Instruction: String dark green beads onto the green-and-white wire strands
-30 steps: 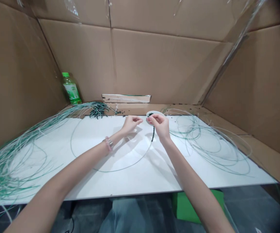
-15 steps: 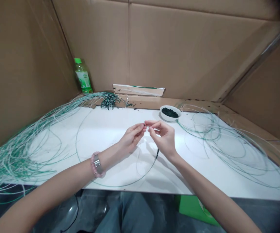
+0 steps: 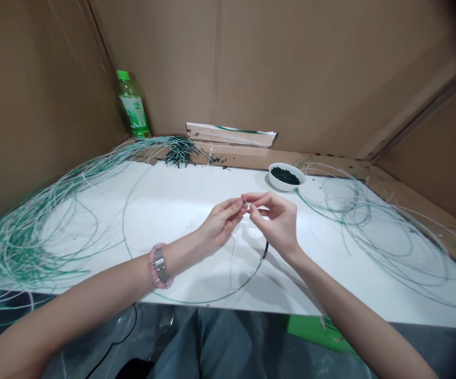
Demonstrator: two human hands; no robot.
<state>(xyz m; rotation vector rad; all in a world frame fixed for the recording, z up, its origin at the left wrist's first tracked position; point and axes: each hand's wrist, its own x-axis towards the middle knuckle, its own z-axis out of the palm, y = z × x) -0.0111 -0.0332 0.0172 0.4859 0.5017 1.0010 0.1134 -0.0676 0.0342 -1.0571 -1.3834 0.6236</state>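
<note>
Two hands, one white bowl, one green-capped plastic bottle.

head-worn view, facing forward and down, close over the left hand, right hand

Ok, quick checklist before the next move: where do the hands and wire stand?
1. Left hand and right hand meeting at the fingertips: ok.
2. What the fingertips pinch: cannot tell, too small.
3. White bowl of dark beads, upright behind the right hand: ok.
4. Beaded stretch of the thin green wire loop below the right hand: ok.
5. Loop apart from the right-side coils: ok.
6. Left-side coils hanging over the front edge of the white table: not ok.
</note>
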